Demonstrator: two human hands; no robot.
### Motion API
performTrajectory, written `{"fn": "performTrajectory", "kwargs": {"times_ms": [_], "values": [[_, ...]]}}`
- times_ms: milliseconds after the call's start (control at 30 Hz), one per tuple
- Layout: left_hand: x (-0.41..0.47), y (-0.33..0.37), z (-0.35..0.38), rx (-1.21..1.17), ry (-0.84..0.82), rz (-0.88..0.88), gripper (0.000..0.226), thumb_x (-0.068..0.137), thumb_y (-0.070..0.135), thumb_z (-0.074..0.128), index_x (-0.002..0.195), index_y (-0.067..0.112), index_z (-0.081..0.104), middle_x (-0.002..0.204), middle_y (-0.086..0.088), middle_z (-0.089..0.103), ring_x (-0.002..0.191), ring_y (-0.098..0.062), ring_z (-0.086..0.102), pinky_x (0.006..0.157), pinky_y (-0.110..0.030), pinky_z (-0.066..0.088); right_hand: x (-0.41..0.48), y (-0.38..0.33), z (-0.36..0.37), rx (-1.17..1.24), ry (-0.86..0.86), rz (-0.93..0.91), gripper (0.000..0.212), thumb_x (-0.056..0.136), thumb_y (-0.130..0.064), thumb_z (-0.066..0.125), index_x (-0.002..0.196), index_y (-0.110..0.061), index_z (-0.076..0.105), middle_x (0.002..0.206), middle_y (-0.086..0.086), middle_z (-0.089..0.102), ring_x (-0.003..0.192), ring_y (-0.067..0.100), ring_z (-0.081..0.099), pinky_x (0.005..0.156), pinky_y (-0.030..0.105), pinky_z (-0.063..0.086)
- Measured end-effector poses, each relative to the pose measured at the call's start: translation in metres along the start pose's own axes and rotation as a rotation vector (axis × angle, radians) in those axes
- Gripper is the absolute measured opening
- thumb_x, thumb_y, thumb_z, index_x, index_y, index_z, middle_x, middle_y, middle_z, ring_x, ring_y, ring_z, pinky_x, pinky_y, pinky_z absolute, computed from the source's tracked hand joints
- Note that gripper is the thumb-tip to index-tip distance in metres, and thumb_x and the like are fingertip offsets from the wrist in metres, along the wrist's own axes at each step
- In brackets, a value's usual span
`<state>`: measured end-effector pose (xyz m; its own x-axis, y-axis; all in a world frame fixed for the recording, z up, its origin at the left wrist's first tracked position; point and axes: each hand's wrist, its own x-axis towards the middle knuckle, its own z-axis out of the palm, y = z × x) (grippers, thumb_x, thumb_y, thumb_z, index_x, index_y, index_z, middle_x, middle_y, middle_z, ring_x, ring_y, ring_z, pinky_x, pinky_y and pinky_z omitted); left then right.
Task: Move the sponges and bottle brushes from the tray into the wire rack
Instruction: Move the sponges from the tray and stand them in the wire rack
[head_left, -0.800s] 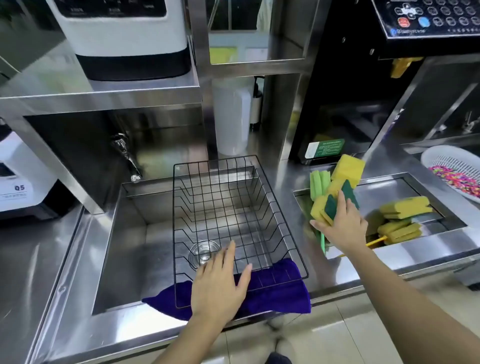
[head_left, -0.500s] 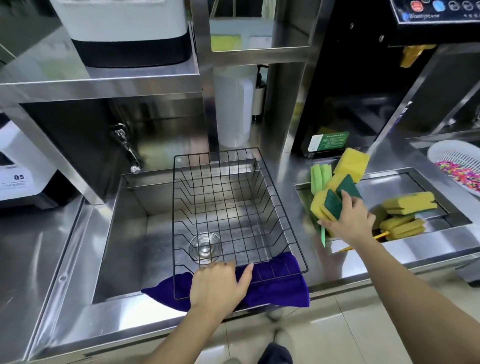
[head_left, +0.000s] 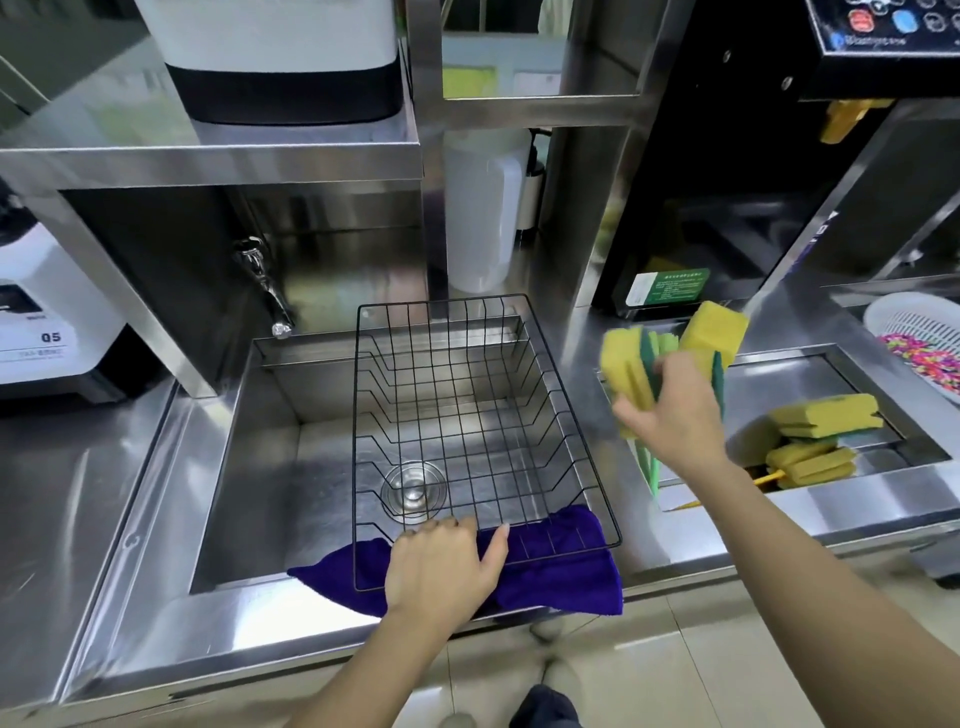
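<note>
A black wire rack (head_left: 467, 415) sits over the steel sink with nothing in it. My left hand (head_left: 441, 566) rests on the rack's near rim and a purple cloth (head_left: 561, 571). My right hand (head_left: 675, 415) is raised above the tray's left end, gripping a bunch of yellow-and-green sponges (head_left: 628, 369), with green brush handles (head_left: 649, 467) hanging below it. In the recessed steel tray (head_left: 810, 374) more yellow sponges (head_left: 826, 415) lie at the right, over a yellow-handled brush (head_left: 769, 478).
A tap (head_left: 265, 286) juts over the sink's back left corner. Behind the rack stands a white jug (head_left: 483, 208). A white colander (head_left: 924, 338) with coloured bits sits at the far right. A black machine (head_left: 727, 156) rises behind the tray.
My right hand has lifted the sponge bunch up out of the tray and a little leftward. My left hand has slid back to the rack's near rim.
</note>
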<state>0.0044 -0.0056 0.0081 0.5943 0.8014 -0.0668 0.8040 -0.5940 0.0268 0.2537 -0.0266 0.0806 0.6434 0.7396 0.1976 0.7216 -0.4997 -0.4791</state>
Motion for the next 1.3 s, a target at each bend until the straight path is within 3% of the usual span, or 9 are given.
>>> {"fn": "performTrajectory", "kwargs": {"times_ms": [200, 333, 433, 600, 700, 833, 1033, 1200, 1300], "values": [[0.000, 0.000, 0.002, 0.002, 0.028, -0.001, 0.055, 0.095, 0.059, 0.018, 0.100, 0.022, 0.059, 0.094, 0.003, 0.066, 0.088, -0.018, 0.060, 0.061, -0.030, 0.032, -0.031, -0.069, 0.008, -0.048, -0.396, -0.454, 0.036, 0.078, -0.029, 0.068, 0.092, -0.017, 0.039, 0.087, -0.003, 0.045, 0.074, 0.019, 0.045, 0.065, 0.027, 0.033], [-0.001, 0.001, 0.000, -0.027, 0.067, 0.005, 0.055, 0.095, 0.057, 0.022, 0.097, 0.019, 0.061, 0.092, 0.000, 0.067, 0.085, -0.020, 0.061, 0.059, -0.030, 0.032, -0.042, -0.072, 0.044, -0.259, -0.583, -0.594, 0.034, 0.079, -0.030, 0.066, 0.100, -0.015, 0.044, 0.097, 0.002, 0.045, 0.093, 0.024, 0.051, 0.070, 0.032, 0.039], [-0.002, 0.000, 0.001, -0.032, 0.081, 0.018, 0.053, 0.095, 0.057, 0.025, 0.097, 0.019, 0.062, 0.092, -0.001, 0.068, 0.086, -0.022, 0.061, 0.059, -0.031, 0.030, -0.045, -0.058, 0.066, -0.475, -0.793, -0.633, 0.045, 0.081, -0.033, 0.067, 0.115, -0.010, 0.047, 0.120, 0.008, 0.050, 0.113, 0.026, 0.047, 0.088, 0.038, 0.042], [-0.002, -0.001, -0.007, -0.085, 0.054, -0.001, 0.060, 0.089, 0.056, 0.021, 0.078, 0.017, 0.065, 0.070, -0.002, 0.067, 0.065, -0.022, 0.062, 0.051, -0.029, 0.027, -0.035, -0.052, 0.071, -0.400, -0.947, -0.565, 0.028, 0.078, -0.028, 0.069, 0.098, -0.021, 0.050, 0.127, 0.005, 0.041, 0.121, 0.025, 0.037, 0.097, 0.042, 0.030], [0.001, -0.001, 0.000, -0.097, 0.114, 0.009, 0.053, 0.093, 0.054, 0.027, 0.085, 0.017, 0.063, 0.077, -0.002, 0.066, 0.073, -0.022, 0.062, 0.054, -0.030, 0.029, -0.025, -0.050, 0.070, -0.351, -1.054, -0.451, 0.027, 0.078, -0.018, 0.069, 0.097, -0.024, 0.052, 0.124, 0.003, 0.043, 0.117, 0.024, 0.041, 0.101, 0.043, 0.026], [0.001, -0.001, -0.001, -0.109, 0.079, 0.009, 0.052, 0.082, 0.052, 0.033, 0.056, 0.016, 0.060, 0.046, -0.001, 0.055, 0.041, -0.021, 0.053, 0.044, -0.025, 0.021, -0.029, -0.048, 0.070, -0.327, -0.924, -0.582, 0.029, 0.078, -0.013, 0.069, 0.086, -0.018, 0.042, 0.104, 0.003, 0.045, 0.100, 0.023, 0.047, 0.086, 0.036, 0.035], [0.004, -0.002, 0.006, -0.122, 0.102, 0.042, 0.052, 0.083, 0.050, 0.033, 0.056, 0.014, 0.059, 0.044, -0.002, 0.054, 0.039, -0.022, 0.051, 0.042, -0.024, 0.023, -0.028, -0.046, 0.073, -0.354, -0.937, -0.534, 0.037, 0.072, -0.014, 0.077, 0.087, -0.015, 0.043, 0.109, 0.006, 0.055, 0.088, 0.017, 0.043, 0.071, 0.028, 0.035], [0.001, -0.003, 0.010, -0.071, 0.146, 0.033, 0.058, 0.092, 0.055, 0.018, 0.088, 0.019, 0.062, 0.079, 0.001, 0.067, 0.072, -0.019, 0.061, 0.056, -0.029, 0.032, -0.021, -0.050, 0.068, -0.211, -0.996, -0.358, 0.030, 0.085, -0.028, 0.066, 0.109, -0.011, 0.057, 0.097, 0.003, 0.053, 0.090, 0.021, 0.049, 0.068, 0.028, 0.039], [0.001, -0.003, 0.012, -0.012, 0.129, 0.046, 0.055, 0.095, 0.056, 0.017, 0.100, 0.021, 0.059, 0.093, 0.004, 0.066, 0.086, -0.016, 0.060, 0.062, -0.029, 0.035, -0.015, -0.041, 0.065, -0.140, -0.826, -0.399, 0.024, 0.089, -0.030, 0.061, 0.109, -0.017, 0.059, 0.110, 0.005, 0.064, 0.103, 0.024, 0.058, 0.088, 0.036, 0.049]]}}
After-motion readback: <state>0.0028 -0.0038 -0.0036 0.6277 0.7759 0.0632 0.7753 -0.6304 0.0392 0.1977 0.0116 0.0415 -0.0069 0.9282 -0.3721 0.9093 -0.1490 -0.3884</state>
